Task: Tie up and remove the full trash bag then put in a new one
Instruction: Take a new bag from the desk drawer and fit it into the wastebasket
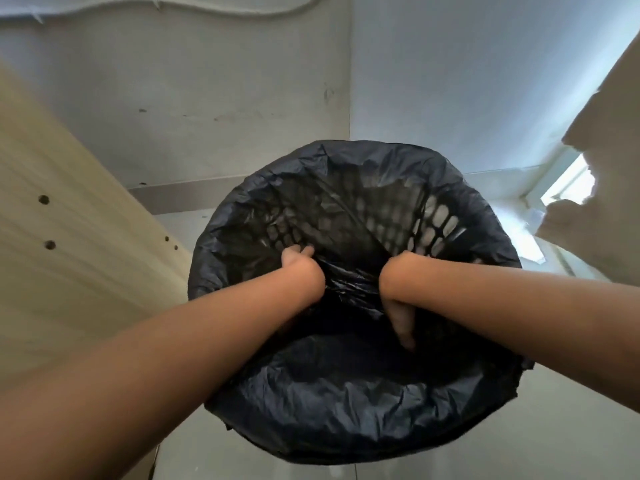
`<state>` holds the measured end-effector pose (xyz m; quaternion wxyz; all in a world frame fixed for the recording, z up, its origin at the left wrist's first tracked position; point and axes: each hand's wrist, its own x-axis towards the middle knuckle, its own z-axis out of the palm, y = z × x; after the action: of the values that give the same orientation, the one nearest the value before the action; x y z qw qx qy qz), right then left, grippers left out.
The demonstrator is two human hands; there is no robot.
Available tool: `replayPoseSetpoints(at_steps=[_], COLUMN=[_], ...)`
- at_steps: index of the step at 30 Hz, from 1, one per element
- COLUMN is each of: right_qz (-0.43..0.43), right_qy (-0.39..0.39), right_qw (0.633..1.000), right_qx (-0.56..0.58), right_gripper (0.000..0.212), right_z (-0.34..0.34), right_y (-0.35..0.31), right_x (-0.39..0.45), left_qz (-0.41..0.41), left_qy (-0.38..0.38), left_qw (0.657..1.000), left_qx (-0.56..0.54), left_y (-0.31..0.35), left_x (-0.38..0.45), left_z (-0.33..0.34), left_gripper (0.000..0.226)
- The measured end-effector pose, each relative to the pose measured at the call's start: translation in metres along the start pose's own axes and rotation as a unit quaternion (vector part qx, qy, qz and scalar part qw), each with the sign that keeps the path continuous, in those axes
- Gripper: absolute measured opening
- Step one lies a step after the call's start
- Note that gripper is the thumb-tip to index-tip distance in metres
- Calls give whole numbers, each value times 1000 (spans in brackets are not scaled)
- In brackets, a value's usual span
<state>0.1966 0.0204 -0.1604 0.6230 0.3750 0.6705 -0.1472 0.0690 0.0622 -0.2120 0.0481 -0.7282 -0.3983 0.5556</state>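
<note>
Both your hands, left hand (300,263) and right hand (398,306), reach inside the new black bag (346,403) lining the mesh bin (438,220), their grip hidden, so next press it flat.

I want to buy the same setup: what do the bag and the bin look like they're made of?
Bag: thin black plastic film with a slight sheen; it crinkles and lets light through. Bin: probably moulded plastic lattice, seen only as a grid through the bag, so material and finish are uncertain.
</note>
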Motion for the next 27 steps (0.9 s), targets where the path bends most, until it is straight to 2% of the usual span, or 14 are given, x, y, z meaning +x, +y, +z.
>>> replayPoseSetpoints(at_steps=[2, 5, 6, 8, 10, 12, 14, 16, 17, 19, 23, 24, 27], right_qz=[2, -17, -28, -59, -49, -11, 12, 12, 10, 3, -52, -77, -154], right_qy=[-1, -102, -87, 42, 160, 138, 121, 151, 181, 251, 375, 393, 423], right_qw=[1000, 992, 989, 990, 982, 990, 992, 986, 980, 961, 900, 878, 806], right_qx=[-26, 76, 115, 120, 90, 41, 42, 65, 83, 118, 218, 261, 385], right_gripper=[56, 52, 49, 39, 38, 44, 46, 48, 49, 44, 40, 48, 72], right_z=[0, 4, 4, 2, 2, 7, 8, 4, 1, 0, 17, 25, 55], right_y=[-2, -1, 2, 7, 11, 9, 7, 9, 11, 13, 20, 18, 6], right_x=[3, 7, 6, 2, -1, -11, -22, -31, -36, -52, -95, -107, -144], left_qz=[-1, -20, -18, 19, 78, 89, 72, 102, 123, 140, 122, 126, 135], left_qy=[0, 3, 3, 2, 19, 30, 24, 20, 47, 145, 296, 334, 450], left_qw=[1000, 997, 996, 997, 997, 995, 997, 992, 985, 966, 914, 888, 782], left_qx=[-18, -75, -86, -69, -5, 18, -9, -71, -109, -160, -248, -289, -409], left_y=[-1, -5, -6, -11, -17, -22, -32, -40, -43, -44, -48, -49, -43], left_x=[-4, -18, -23, -26, -28, -28, -38, -52, -62, -87, -139, -152, -199], left_z=[-3, -7, -8, -9, -8, -6, -8, -13, -17, -19, -7, 1, 29], left_gripper=[66, 79, 85, 96, 91, 78, 69, 62, 64, 70, 48, 41, 32])
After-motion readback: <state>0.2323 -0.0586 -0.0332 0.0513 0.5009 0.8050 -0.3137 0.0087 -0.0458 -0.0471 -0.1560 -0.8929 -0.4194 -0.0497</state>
